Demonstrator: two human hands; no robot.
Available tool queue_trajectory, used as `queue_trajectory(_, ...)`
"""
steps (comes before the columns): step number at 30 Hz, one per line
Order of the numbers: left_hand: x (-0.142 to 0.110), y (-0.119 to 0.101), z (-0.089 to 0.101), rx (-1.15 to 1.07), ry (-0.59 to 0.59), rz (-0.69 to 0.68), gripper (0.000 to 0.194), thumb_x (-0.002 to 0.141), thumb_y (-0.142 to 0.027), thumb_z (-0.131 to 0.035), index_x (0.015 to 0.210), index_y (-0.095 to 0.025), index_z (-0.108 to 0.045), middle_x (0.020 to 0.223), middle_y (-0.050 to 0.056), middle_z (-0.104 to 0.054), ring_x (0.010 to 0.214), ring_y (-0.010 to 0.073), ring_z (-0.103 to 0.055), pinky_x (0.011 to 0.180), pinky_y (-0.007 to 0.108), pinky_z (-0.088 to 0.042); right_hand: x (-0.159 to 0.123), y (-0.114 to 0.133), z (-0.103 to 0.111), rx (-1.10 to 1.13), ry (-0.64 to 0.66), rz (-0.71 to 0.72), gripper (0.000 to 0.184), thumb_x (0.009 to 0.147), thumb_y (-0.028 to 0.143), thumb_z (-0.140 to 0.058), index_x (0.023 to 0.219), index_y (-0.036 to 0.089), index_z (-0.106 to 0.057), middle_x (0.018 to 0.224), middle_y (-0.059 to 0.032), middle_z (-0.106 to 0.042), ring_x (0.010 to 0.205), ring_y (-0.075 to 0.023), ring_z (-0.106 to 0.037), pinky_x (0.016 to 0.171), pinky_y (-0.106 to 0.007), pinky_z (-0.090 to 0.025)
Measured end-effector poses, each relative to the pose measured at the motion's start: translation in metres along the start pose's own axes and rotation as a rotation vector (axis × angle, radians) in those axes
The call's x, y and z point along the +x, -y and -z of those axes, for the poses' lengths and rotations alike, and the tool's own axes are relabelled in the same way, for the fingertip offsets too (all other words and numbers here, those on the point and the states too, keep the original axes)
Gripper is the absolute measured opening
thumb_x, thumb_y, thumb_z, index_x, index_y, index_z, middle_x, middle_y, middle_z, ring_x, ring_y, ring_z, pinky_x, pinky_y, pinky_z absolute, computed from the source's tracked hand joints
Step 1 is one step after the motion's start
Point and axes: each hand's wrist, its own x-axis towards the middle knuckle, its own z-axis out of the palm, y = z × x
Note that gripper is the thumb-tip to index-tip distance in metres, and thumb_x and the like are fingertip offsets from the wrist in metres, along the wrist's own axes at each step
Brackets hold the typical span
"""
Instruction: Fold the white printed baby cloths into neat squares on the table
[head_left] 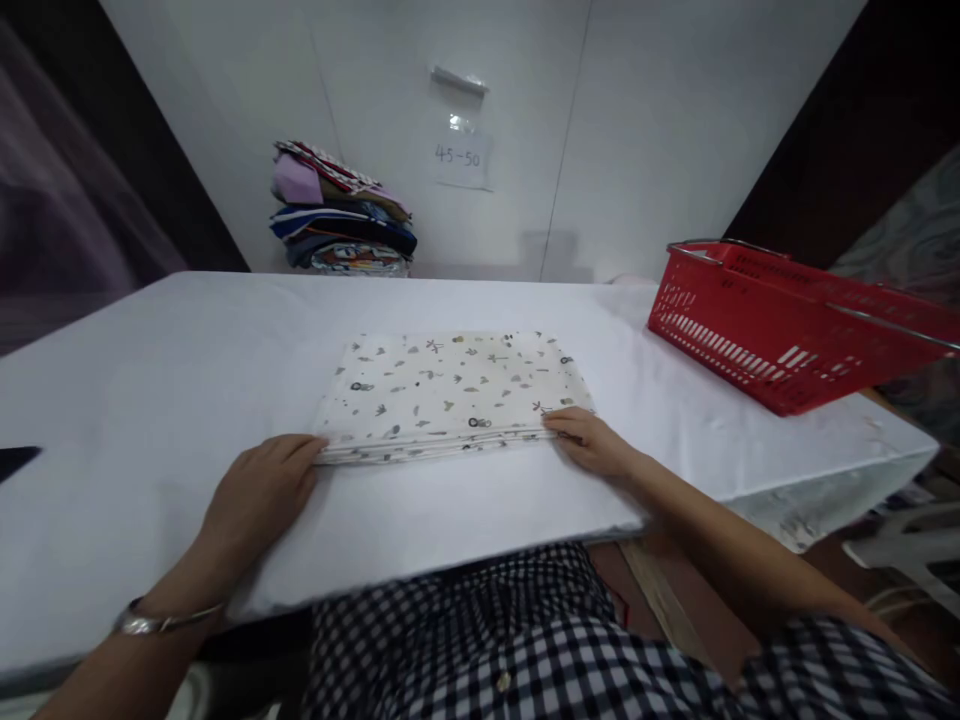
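We are pinching the patterned cloth [457, 390] by its front corners on the white table [187, 370].
Our left hand [262, 490] and right hand [596, 443] are gripping opposite ends; the folding is looking mostly done, layers lying flat, while the front edges are not yet lining up exactly.

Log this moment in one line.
left hand: touching near-left corner of folded cloth; right hand: touching near-right corner; cloth: flat on table; basket: right of cloth
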Motion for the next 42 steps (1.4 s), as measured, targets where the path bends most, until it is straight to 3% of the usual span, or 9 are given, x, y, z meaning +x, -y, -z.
queue_trajectory(5, 0.0, -0.001, -0.002, -0.038, 0.019, 0.032, 0.033, 0.081, -0.024, -0.034, 0.106, -0.029, -0.055, 0.104, 0.0, -0.061, 0.099, 0.0244, -0.053, 0.085, 0.043, -0.046, -0.042, -0.023, 0.029, -0.035, -0.214, -0.302, 0.026, 0.083, 0.022, -0.049, 0.106, 0.021, -0.063, 0.109, -0.0087, -0.062, 0.101, -0.0206, -0.056, 0.089, -0.039, -0.046)
queue_trajectory(9, -0.001, 0.002, -0.005, -0.009, 0.069, 0.064, 0.039, 0.083, -0.027, -0.032, 0.11, -0.018, -0.059, 0.111, 0.008, -0.059, 0.104, 0.0259, -0.05, 0.085, 0.041, -0.047, -0.054, -0.028, 0.032, -0.068, -0.223, -0.378, 0.023, 0.082, 0.024, -0.051, 0.1, 0.022, -0.066, 0.104, -0.0074, -0.063, 0.097, -0.0208, -0.057, 0.085, -0.036, -0.047)
queue_trajectory(17, -0.002, 0.001, -0.005, 0.042, 0.106, 0.096, 0.043, 0.087, -0.031, -0.029, 0.114, -0.015, -0.058, 0.113, 0.008, -0.058, 0.106, 0.0243, -0.05, 0.082, 0.037, -0.049, -0.049, -0.026, 0.031, -0.077, -0.095, -0.398, 0.03, 0.085, 0.03, -0.05, 0.111, 0.023, -0.063, 0.081, -0.003, -0.062, 0.07, -0.0149, -0.056, 0.067, -0.028, -0.046)
queue_trajectory(22, -0.001, -0.002, -0.002, 0.04, 0.12, 0.115, 0.043, 0.088, -0.033, -0.028, 0.113, -0.016, -0.059, 0.112, 0.007, -0.058, 0.105, 0.0238, -0.051, 0.081, 0.037, -0.05, -0.039, -0.024, 0.033, -0.223, -0.074, -0.329, 0.026, 0.087, 0.029, -0.048, 0.106, 0.023, -0.065, 0.091, -0.006, -0.062, 0.082, -0.0179, -0.057, 0.072, -0.03, -0.047)
queue_trajectory(27, -0.002, -0.005, 0.001, 0.052, 0.122, 0.139, 0.042, 0.088, -0.032, -0.028, 0.113, -0.018, -0.059, 0.113, 0.006, -0.059, 0.106, 0.0229, -0.051, 0.078, 0.036, -0.052, -0.036, -0.023, 0.036, -0.273, -0.144, -0.299, 0.027, 0.091, 0.027, -0.042, 0.103, 0.023, -0.065, 0.095, -0.0072, -0.063, 0.087, -0.0188, -0.058, 0.074, -0.031, -0.048)
queue_trajectory(32, -0.002, -0.004, 0.0, 0.054, 0.105, 0.153, 0.041, 0.088, -0.033, -0.029, 0.112, -0.019, -0.059, 0.112, 0.005, -0.059, 0.106, 0.0226, -0.051, 0.076, 0.035, -0.052, -0.042, -0.021, 0.037, -0.259, 0.007, -0.268, 0.027, 0.09, 0.026, -0.042, 0.104, 0.024, -0.064, 0.095, -0.0059, -0.062, 0.087, -0.0184, -0.058, 0.075, -0.031, -0.048)
queue_trajectory(37, -0.003, -0.002, -0.004, 0.059, 0.077, 0.138, 0.038, 0.087, -0.032, -0.032, 0.11, -0.02, -0.059, 0.111, 0.005, -0.059, 0.105, 0.0226, -0.052, 0.077, 0.035, -0.051, -0.045, -0.014, 0.04, -0.279, 0.07, -0.253, 0.033, 0.084, 0.031, -0.051, 0.116, 0.022, -0.057, 0.107, -0.0079, -0.057, 0.096, -0.0202, -0.056, 0.079, -0.032, -0.049)
queue_trajectory(42, -0.003, -0.008, 0.003, 0.034, 0.097, 0.143, 0.034, 0.085, -0.025, -0.038, 0.111, -0.017, -0.059, 0.114, 0.007, -0.058, 0.108, 0.0228, -0.05, 0.082, 0.034, -0.049, -0.045, -0.014, 0.037, -0.404, 0.106, -0.226, 0.036, 0.084, 0.028, -0.047, 0.119, 0.021, -0.054, 0.109, -0.0097, -0.056, 0.096, -0.0214, -0.055, 0.075, -0.032, -0.049)
